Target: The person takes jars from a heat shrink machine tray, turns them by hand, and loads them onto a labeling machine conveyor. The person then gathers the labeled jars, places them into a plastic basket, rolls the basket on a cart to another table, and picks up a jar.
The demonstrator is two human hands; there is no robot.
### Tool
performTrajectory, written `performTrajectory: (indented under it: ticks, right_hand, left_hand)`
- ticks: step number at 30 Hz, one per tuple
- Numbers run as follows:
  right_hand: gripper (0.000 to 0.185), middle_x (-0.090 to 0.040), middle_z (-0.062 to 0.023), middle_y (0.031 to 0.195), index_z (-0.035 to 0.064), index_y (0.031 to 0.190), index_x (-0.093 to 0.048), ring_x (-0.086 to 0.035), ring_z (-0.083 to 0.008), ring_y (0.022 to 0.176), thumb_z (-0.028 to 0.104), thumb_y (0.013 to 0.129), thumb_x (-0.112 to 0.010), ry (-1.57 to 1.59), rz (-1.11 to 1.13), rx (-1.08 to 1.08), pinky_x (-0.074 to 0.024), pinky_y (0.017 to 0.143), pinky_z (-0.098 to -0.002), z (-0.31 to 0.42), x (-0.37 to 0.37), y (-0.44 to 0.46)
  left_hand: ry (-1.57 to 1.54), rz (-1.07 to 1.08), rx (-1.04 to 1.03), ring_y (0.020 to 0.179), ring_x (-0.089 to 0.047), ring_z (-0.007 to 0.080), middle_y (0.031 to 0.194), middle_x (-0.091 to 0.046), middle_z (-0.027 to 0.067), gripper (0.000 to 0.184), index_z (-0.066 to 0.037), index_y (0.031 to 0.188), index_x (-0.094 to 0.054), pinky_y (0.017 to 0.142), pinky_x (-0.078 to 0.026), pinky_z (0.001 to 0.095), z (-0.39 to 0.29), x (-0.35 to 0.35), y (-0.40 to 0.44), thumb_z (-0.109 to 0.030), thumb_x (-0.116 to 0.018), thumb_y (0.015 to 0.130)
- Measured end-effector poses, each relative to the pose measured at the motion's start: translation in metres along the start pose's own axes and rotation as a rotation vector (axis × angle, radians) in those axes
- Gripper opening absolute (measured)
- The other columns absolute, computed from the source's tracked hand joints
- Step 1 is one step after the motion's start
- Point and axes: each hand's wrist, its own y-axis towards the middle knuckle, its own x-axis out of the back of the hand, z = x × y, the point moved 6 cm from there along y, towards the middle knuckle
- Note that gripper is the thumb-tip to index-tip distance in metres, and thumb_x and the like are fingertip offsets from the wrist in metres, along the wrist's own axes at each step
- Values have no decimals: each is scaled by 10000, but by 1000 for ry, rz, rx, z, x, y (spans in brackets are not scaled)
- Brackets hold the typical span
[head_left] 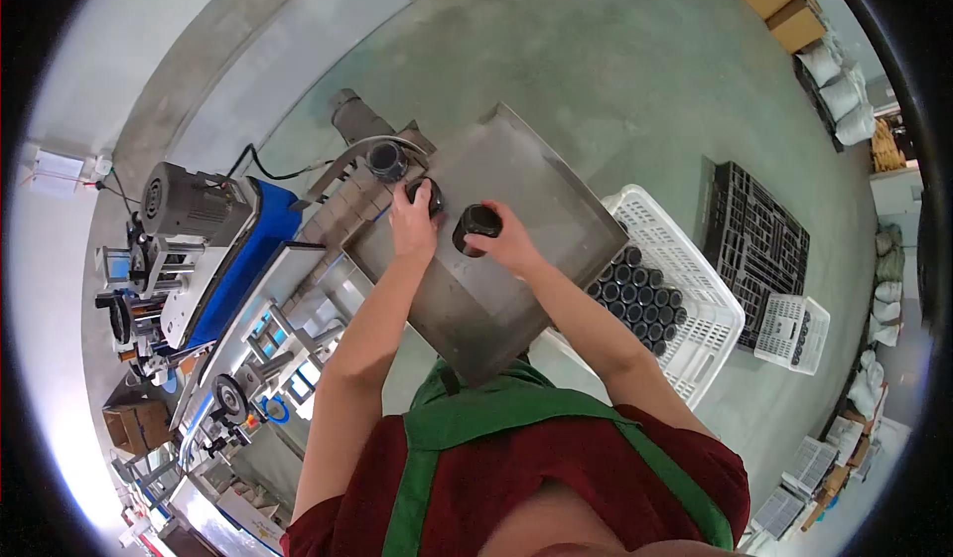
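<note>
My left hand (413, 221) is closed round a dark jar (435, 198) at the left edge of the metal tray (556, 219), beside the conveyor. Over the middle of the tray, my right hand (506, 241) grips another black jar (479, 227) from its right side. A third dark jar (386, 161) stands on the conveyor (338, 207), just beyond my left hand, within a curved guide rail. To the right of the tray, a white crate (703, 329) holds several black jars (635, 299) standing close together.
A machine with a grey motor (189, 205) and blue panel (248, 259) stands at the left. On the floor at the right are a black pallet (756, 229) and a smaller white basket (792, 334). Cardboard boxes (784, 9) and sacks line the far right wall.
</note>
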Motion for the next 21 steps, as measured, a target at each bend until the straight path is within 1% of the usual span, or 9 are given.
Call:
performTrajectory:
  ticks: [3,5,6,8,10,13,16,19,21]
  right_hand:
    - [684,-532,-99,1263,51,1309,-426,-536,-243,1155,188,740,-779,554,67,-293,-480,941,-408,-1,26,-45]
    - [687,-521,-114,1283,61,1332,-418,-535,-250,1165,241,761,-754,722,184,-235,-491,931,-428,10,39,-65]
    - [689,-516,-121,1293,66,1343,-414,-535,-253,1169,268,772,-741,806,245,-199,-496,926,-438,18,43,-73]
    - [693,-517,-129,1289,67,1358,-406,-544,-270,1158,331,791,-705,908,310,-152,-505,909,-435,48,47,-93]
    - [694,-520,-137,1285,67,1366,-404,-552,-284,1147,386,809,-668,952,351,-116,-510,894,-438,74,52,-110]
    - [687,-529,-150,1275,68,1366,-409,-563,-296,1127,435,827,-624,950,402,-87,-514,877,-452,92,65,-123]
    - [678,-552,-162,1241,58,1359,-415,-581,-301,1099,431,832,-621,1002,447,-58,-516,876,-478,98,75,-134]
    - [566,-594,-118,1182,49,1320,-452,-604,-264,1057,347,866,-612,860,405,17,-516,848,-464,118,72,-145]
    - [590,-569,-139,1242,23,1330,-444,-587,-270,1099,358,871,-605,808,396,45,-498,903,-451,130,68,-150]
  left_hand:
    - [-109,-54,26,1139,-459,430,1273,-428,250,674,-137,1255,-519,963,-400,474,-8,-5,-4,-72,-801,647]
    - [-215,-80,41,1128,-464,424,1239,-449,252,670,-124,1241,-522,968,-398,466,-11,-9,-8,-85,-817,640]
    - [-241,-85,33,1085,-497,404,1195,-483,218,599,-97,1189,-531,951,-416,438,-20,-2,-9,-62,-803,657]
    - [-566,4,169,1046,-530,371,1165,-513,182,568,-96,1167,-527,908,-446,430,-3,-26,-19,-37,-792,668]
    - [-1167,233,459,983,-577,299,1148,-555,123,494,-124,1136,-517,811,-495,425,-17,-24,-37,4,-741,716]
    - [-1699,366,575,1037,-584,290,1194,-554,132,502,-116,1198,-503,834,-511,448,-70,36,-79,-39,-717,751]
    - [-1961,499,293,1102,-584,306,1270,-525,179,574,-60,1301,-462,926,-495,462,-111,81,-101,-249,-685,806]
    - [-2095,557,207,1145,-553,319,1295,-511,198,683,-31,1348,-427,1002,-428,480,-152,120,-109,-337,-686,795]
    - [-2161,564,225,1154,-542,293,1279,-513,180,683,-35,1350,-412,1015,-416,464,-161,126,-113,-345,-690,809]
